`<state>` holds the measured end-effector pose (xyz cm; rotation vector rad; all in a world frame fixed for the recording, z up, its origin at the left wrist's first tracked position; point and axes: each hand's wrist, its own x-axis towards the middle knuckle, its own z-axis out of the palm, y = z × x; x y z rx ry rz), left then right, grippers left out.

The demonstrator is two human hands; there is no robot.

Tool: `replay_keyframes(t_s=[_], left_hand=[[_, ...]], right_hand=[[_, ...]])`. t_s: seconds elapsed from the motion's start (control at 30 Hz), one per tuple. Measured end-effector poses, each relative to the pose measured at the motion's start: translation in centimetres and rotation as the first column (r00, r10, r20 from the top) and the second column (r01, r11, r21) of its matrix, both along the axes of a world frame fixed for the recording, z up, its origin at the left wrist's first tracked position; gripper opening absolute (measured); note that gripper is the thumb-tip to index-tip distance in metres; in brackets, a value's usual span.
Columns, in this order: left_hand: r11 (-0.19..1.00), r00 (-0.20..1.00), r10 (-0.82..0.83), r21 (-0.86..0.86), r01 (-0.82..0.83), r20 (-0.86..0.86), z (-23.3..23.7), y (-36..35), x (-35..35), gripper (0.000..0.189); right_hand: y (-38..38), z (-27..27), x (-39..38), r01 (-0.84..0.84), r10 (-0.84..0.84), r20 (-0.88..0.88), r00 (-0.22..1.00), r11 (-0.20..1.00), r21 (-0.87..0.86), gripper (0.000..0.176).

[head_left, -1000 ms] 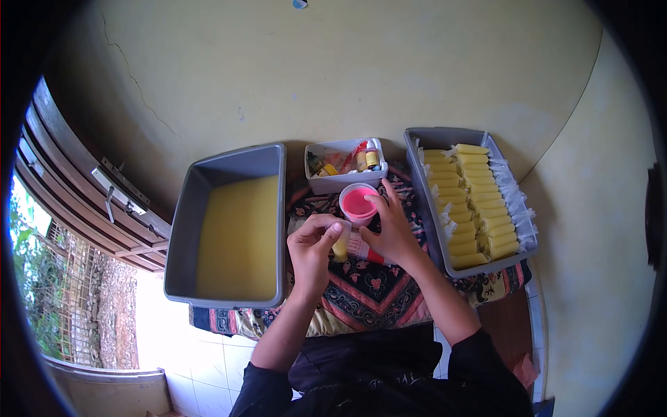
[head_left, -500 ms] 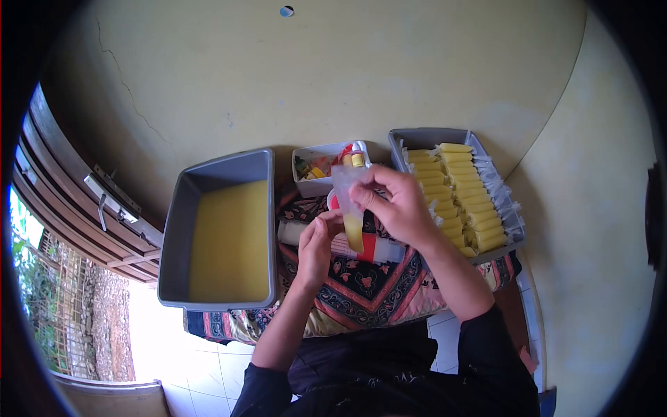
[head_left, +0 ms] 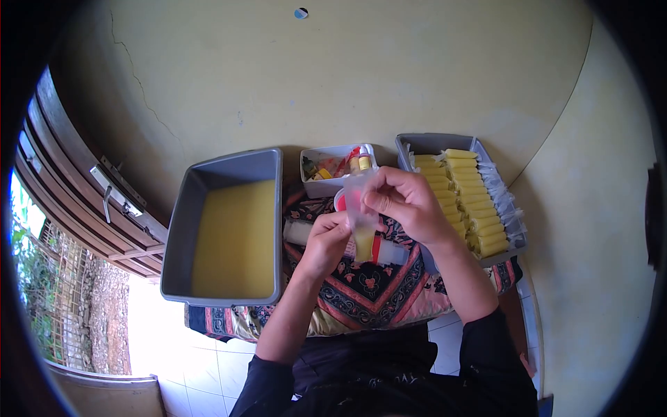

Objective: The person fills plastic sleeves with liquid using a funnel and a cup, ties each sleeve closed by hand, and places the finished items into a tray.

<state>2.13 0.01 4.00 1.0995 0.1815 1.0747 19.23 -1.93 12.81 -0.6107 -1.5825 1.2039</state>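
A clear plastic bag (head_left: 363, 244) with yellow liquid in its lower part hangs upright over the patterned cloth. My right hand (head_left: 406, 201) pinches its upper part between thumb and fingers. Lower down, my left hand (head_left: 326, 240) grips the left side of the bag, fingers closed on it. Behind the bag lies a clear plastic pack (head_left: 392, 253) with a red band, partly hidden. A round container (head_left: 340, 201) with red in it shows just behind the bag.
At the left stands a grey tub (head_left: 279, 229) of yellow liquid. A white box (head_left: 323, 187) with small bottles and packets is at the back middle. To the right, a grey tray (head_left: 425, 137) holds several filled yellow tubes. Patterned cloth (head_left: 368, 306) covers the surface.
My left hand has moved right and now grips the bag beside my right hand's pinch. The whole view has shifted slightly.
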Motion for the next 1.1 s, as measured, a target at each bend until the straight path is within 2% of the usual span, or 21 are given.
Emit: replay_keyframes(t_s=[0.07, 0.13, 0.3, 0.47, 0.57, 0.63, 0.77, 0.87, 0.9, 0.93, 0.97, 1.0, 1.03, 1.07, 1.1], left_hand=[[0.988, 0.989, -0.149, 0.024, 0.15, -0.015, 0.7, -0.1, 0.1, 0.041], [0.984, 0.985, -0.171, 0.049, 0.172, -0.023, 0.7, 0.2, 0.3, 0.042], [0.951, 0.958, -0.286, 0.115, 0.287, -0.023, -0.3, 1.0, -0.1, 0.042], [0.981, 0.98, -0.174, 0.072, 0.181, -0.1, 0.0, 0.1, -0.4, 0.049], [0.984, 0.979, -0.144, 0.083, 0.157, -0.146, -0.8, 0.4, -0.7, 0.043], [0.988, 0.975, -0.08, 0.112, 0.105, -0.208, -0.6, 0.2, -0.7, 0.038], [0.981, 0.948, 0.047, 0.193, 0.015, -0.315, -0.9, -0.1, -0.8, 0.029], [0.991, 0.936, 0.104, 0.118, -0.068, -0.338, -0.8, -0.4, -0.9, 0.03], [0.991, 0.935, 0.106, 0.118, -0.07, -0.338, -0.9, -0.5, -0.9, 0.03], [0.985, 0.922, 0.15, 0.129, -0.11, -0.358, -0.9, -0.6, -0.9, 0.03], [0.979, 0.906, 0.193, 0.139, -0.151, -0.377, -1.0, -0.7, -0.9, 0.03], [0.979, 0.906, 0.193, 0.137, -0.151, -0.376, -0.8, -0.8, -1.1, 0.03], [0.987, 0.88, 0.153, 0.034, -0.154, -0.45, -0.5, -1.0, -1.5, 0.03], [0.984, 0.849, 0.103, -0.07, -0.162, -0.518, -0.4, -1.1, -1.7, 0.03], [0.984, 0.849, 0.102, -0.071, -0.161, -0.518, -0.5, -1.1, -1.6, 0.03]], right_hand=[[-0.3, 0.1, 0.0, -0.01, 0.011, 0.014, 1.0, 0.999, -0.035, 0.009], [-0.6, 0.3, 0.0, -0.063, 0.065, 0.014, 0.998, 0.993, -0.102, 0.012], [-0.3, -0.9, -0.1, -0.079, 0.074, -0.042, 0.996, 0.987, -0.14, 0.011], [0.0, -2.3, 0.1, -0.053, 0.039, -0.076, 0.996, 0.98, -0.189, 0.015], [0.4, -2.8, 0.5, -0.078, 0.067, -0.067, 0.995, 0.981, -0.175, 0.015], [1.3, -4.1, 0.7, 0.115, -0.116, 0.057, 0.992, 0.993, 0.026, 0.014], [1.6, -4.7, 1.0, 0.144, -0.145, 0.094, 0.985, 0.989, 0.019, 0.014], [1.2, -4.4, 0.7, 0.157, -0.153, 0.083, 0.985, 0.987, -0.043, 0.011], [0.9, -4.1, 0.4, 0.268, -0.289, 0.117, 0.95, 0.95, 0.162, 0.013], [0.7, -3.8, 0.1, 0.357, -0.423, 0.122, 0.898, 0.861, 0.362, 0.021], [0.5, -3.4, -0.1, 0.356, -0.422, 0.123, 0.898, 0.862, 0.361, 0.021], [0.3, -3.1, -0.2, 0.26, -0.492, 0.271, 0.827, 0.763, 0.592, 0.026], [0.2, -3.1, -0.4, 0.105, -0.582, 0.38, 0.719, 0.632, 0.768, 0.031], [0.1, -3.4, -0.5, 0.106, -0.582, 0.381, 0.719, 0.633, 0.767, 0.031], [0.2, -3.9, -0.7, 0.066, -0.599, 0.435, 0.672, 0.634, 0.771, 0.028]])
